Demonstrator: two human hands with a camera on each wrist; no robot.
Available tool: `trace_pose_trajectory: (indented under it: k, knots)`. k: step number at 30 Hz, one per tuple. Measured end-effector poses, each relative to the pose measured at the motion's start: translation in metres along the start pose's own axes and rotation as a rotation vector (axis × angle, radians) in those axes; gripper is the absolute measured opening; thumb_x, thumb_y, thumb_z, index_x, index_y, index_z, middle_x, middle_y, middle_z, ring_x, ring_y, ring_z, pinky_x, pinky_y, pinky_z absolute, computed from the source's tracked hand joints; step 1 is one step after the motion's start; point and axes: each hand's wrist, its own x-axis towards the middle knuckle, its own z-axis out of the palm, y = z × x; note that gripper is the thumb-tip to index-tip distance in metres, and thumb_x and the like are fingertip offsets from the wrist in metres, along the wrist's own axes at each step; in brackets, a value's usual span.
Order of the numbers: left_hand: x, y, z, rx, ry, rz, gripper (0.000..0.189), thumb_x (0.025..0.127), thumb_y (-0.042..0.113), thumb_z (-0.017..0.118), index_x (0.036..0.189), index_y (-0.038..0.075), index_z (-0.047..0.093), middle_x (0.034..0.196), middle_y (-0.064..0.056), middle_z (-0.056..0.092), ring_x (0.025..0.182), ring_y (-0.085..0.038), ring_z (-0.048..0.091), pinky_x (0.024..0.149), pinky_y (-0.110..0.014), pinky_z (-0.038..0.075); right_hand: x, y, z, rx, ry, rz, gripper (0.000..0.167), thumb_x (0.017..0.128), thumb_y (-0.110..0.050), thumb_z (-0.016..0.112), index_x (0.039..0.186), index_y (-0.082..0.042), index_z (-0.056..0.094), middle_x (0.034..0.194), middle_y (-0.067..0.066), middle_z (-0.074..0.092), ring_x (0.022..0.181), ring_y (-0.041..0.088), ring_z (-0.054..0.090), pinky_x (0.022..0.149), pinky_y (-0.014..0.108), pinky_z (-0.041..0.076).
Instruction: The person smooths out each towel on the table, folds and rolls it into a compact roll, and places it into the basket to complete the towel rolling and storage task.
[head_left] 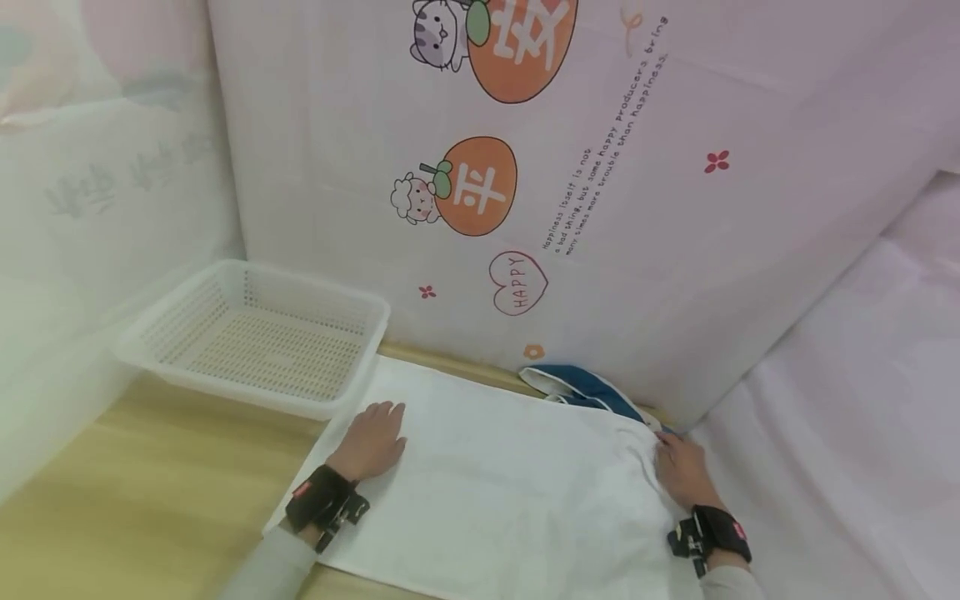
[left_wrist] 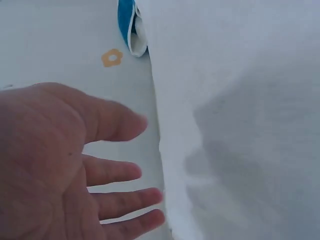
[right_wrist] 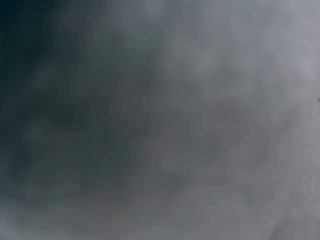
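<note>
the right hand [head_left: 684, 468] pinches the far right corner of a white cloth [head_left: 510, 475] spread on a table [head_left: 180, 467]; the left hand [head_left: 371, 442], fingers loose, grips nothing over its left side. blue fabric [head_left: 592, 390] bunches beyond; a one-sided tug could skew the cloth.

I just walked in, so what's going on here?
A person is handling a white cloth spread on a table. The left hand is open over the cloth's left part; the right hand is at its far right corner, its grip unclear. Blue, white-edged fabric shows past the far edge, and a white basket stands to the left.
</note>
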Motion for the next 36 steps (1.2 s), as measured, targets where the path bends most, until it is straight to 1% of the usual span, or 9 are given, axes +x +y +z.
trace_pose_trajectory:
  k: [6, 13, 17, 20, 23, 26, 29, 32, 36]
  knots:
    - [0.061, 0.000, 0.007, -0.008, 0.004, 0.027, 0.045, 0.098, 0.011, 0.056, 0.139, -0.008, 0.050, 0.140, -0.032, 0.051, 0.130, -0.047, 0.050, 0.104, -0.058, 0.048, 0.004, 0.002, -0.002, 0.074, -0.037, 0.024, 0.044, 0.105, -0.008, 0.041, 0.146, 0.009, 0.043, 0.142, 0.035, 0.048, 0.131, 0.053, 0.044, 0.106, 0.069, 0.035]
    - [0.108, -0.016, 0.014, 0.007, -0.022, 0.014, 0.047, 0.094, 0.003, 0.053, 0.140, -0.005, 0.050, 0.136, -0.032, 0.049, 0.129, -0.048, 0.045, 0.104, -0.059, 0.046, 0.007, -0.001, 0.004, 0.035, -0.041, 0.059, 0.040, 0.100, -0.005, 0.050, 0.136, 0.013, 0.048, 0.133, 0.037, 0.051, 0.126, 0.053, 0.045, 0.103, 0.067, 0.037]
    - [0.119, -0.021, 0.017, 0.015, -0.054, -0.027, 0.040, 0.093, 0.003, 0.059, 0.133, -0.002, 0.055, 0.123, -0.028, 0.049, 0.122, -0.048, 0.044, 0.105, -0.062, 0.040, 0.005, 0.000, 0.006, 0.027, -0.004, 0.049, 0.026, 0.096, -0.003, 0.055, 0.118, 0.010, 0.054, 0.118, 0.030, 0.053, 0.112, 0.045, 0.047, 0.094, 0.058, 0.042]
    - [0.124, -0.022, 0.013, 0.036, -0.042, -0.058, 0.035, 0.090, 0.004, 0.064, 0.124, 0.000, 0.060, 0.123, -0.029, 0.048, 0.123, -0.050, 0.042, 0.108, -0.067, 0.034, 0.006, 0.000, 0.003, 0.057, 0.048, -0.021, 0.007, 0.088, 0.004, 0.059, 0.094, 0.001, 0.058, 0.097, 0.018, 0.056, 0.093, 0.033, 0.050, 0.081, 0.044, 0.042]
    - [0.129, -0.022, 0.007, 0.059, -0.034, -0.071, 0.036, 0.090, 0.005, 0.066, 0.125, 0.001, 0.061, 0.132, -0.031, 0.048, 0.130, -0.052, 0.040, 0.110, -0.070, 0.030, 0.004, -0.003, -0.005, 0.086, 0.064, -0.054, 0.016, 0.083, 0.009, 0.059, 0.083, -0.007, 0.055, 0.082, 0.006, 0.053, 0.077, 0.021, 0.048, 0.071, 0.032, 0.037]
    - [0.134, -0.025, 0.007, 0.091, -0.076, -0.083, 0.041, 0.092, 0.007, 0.063, 0.132, 0.000, 0.055, 0.140, -0.030, 0.048, 0.135, -0.051, 0.040, 0.111, -0.071, 0.029, -0.002, -0.008, -0.014, 0.102, 0.034, 0.001, 0.015, 0.085, 0.007, 0.059, 0.087, -0.008, 0.056, 0.084, 0.003, 0.054, 0.076, 0.016, 0.047, 0.069, 0.029, 0.038]
    - [0.141, -0.030, 0.009, 0.116, -0.093, -0.107, 0.043, 0.091, 0.007, 0.063, 0.131, -0.002, 0.052, 0.138, -0.030, 0.051, 0.133, -0.050, 0.043, 0.109, -0.074, 0.030, -0.007, -0.014, -0.022, 0.090, -0.003, 0.038, 0.010, 0.090, -0.001, 0.063, 0.099, -0.006, 0.061, 0.094, 0.008, 0.061, 0.084, 0.019, 0.053, 0.075, 0.034, 0.044]
    - [0.147, -0.033, 0.012, 0.139, -0.100, -0.134, 0.038, 0.090, 0.008, 0.065, 0.126, -0.003, 0.056, 0.133, -0.029, 0.055, 0.129, -0.049, 0.046, 0.108, -0.074, 0.032, -0.012, -0.017, -0.028, 0.073, -0.011, 0.022, 0.020, 0.092, -0.005, 0.067, 0.111, -0.003, 0.066, 0.108, 0.014, 0.063, 0.096, 0.025, 0.056, 0.084, 0.042, 0.047]
    - [0.150, -0.032, 0.013, 0.131, -0.102, -0.133, 0.029, 0.092, 0.008, 0.063, 0.119, -0.002, 0.062, 0.129, -0.027, 0.059, 0.126, -0.048, 0.048, 0.107, -0.072, 0.034, -0.018, -0.017, -0.037, 0.043, 0.006, -0.008, 0.025, 0.091, -0.003, 0.069, 0.116, -0.003, 0.069, 0.112, 0.016, 0.063, 0.101, 0.028, 0.056, 0.085, 0.044, 0.047]
